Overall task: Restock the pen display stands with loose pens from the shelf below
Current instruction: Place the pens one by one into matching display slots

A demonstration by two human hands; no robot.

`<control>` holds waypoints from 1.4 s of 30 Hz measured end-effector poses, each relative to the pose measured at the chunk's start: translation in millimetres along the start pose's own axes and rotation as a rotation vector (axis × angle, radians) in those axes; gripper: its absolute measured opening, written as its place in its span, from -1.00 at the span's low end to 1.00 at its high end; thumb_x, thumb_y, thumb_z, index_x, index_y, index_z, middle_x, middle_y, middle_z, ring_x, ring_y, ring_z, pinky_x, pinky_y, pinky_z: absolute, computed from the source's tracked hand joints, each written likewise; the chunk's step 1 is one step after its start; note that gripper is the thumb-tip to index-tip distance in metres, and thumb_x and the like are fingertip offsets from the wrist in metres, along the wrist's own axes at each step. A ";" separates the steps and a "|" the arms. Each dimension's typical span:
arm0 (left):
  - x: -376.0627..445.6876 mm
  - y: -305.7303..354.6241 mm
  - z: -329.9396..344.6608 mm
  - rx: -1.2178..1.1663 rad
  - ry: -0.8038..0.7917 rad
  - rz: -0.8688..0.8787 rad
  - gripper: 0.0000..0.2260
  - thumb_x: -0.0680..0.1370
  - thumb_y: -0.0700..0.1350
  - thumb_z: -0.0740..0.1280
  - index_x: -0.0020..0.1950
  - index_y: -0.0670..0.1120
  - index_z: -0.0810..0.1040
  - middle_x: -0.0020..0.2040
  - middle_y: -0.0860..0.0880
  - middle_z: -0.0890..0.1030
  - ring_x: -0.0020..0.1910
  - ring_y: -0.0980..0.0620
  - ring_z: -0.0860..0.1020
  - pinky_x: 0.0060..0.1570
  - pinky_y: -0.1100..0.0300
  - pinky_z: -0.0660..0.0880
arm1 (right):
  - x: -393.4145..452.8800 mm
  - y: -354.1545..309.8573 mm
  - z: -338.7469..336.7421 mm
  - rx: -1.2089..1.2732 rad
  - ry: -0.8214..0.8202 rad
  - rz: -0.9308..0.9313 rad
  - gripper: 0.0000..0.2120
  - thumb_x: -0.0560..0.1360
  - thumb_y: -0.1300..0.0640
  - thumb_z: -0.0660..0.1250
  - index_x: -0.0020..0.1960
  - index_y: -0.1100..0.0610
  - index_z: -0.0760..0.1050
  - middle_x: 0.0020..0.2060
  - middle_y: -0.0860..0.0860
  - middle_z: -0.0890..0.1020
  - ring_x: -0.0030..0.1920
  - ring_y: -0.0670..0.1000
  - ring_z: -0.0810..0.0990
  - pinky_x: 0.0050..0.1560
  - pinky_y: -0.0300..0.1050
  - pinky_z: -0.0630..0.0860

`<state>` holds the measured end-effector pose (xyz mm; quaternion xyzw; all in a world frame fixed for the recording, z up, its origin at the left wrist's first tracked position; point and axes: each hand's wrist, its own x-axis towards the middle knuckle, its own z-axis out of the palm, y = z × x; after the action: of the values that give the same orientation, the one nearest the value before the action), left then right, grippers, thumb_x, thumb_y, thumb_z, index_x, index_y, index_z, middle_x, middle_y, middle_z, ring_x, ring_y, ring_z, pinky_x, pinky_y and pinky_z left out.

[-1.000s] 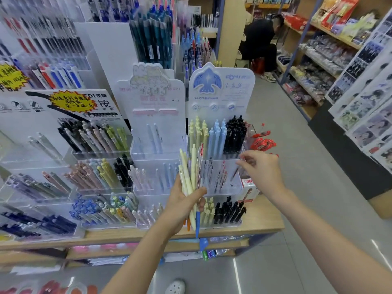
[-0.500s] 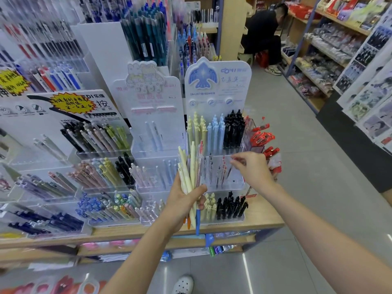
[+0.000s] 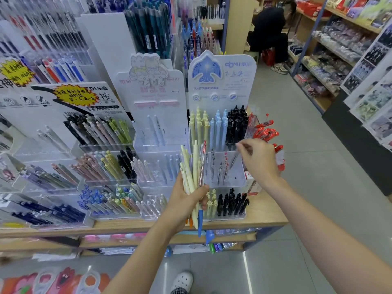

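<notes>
Head view: at centre frame the left hand (image 3: 186, 200) grips a bundle of pens (image 3: 194, 172), mostly pale yellow with one clear red and a blue one poking out below, held upright in front of the stand (image 3: 220, 85) with the blue bird card. Right of centre, the right hand (image 3: 259, 159) pinches a clear pen (image 3: 234, 160) between thumb and fingertips, its lower end tilted into the stand's middle tier, which holds a few clear pens. The top tier carries yellow, light blue and black pens; the bottom tier yellow and black ones. The stand sits on a wooden table (image 3: 265, 213), with other stands across the left of the frame. A lower shelf (image 3: 212, 238) shows beneath the table's edge.
</notes>
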<state>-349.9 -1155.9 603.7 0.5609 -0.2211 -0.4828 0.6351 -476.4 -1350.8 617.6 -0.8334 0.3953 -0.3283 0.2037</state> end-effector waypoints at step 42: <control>-12.8 -7.8 20.6 0.041 -0.123 0.019 -0.61 0.56 -0.28 0.42 0.30 -0.04 0.37 -0.20 -0.19 0.45 -0.35 -0.05 0.48 -0.30 0.09 0.51 | -31.3 -64.1 -19.4 0.777 -0.431 0.414 -0.81 0.45 0.08 0.49 -0.02 0.19 0.69 -0.16 0.11 0.70 -0.23 -0.06 0.63 -0.15 -0.16 0.62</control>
<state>-375.3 -1154.4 605.5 0.5410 -0.2750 -0.5059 0.6130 -471.3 -1288.8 657.5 -0.6485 0.3497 -0.2242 0.6379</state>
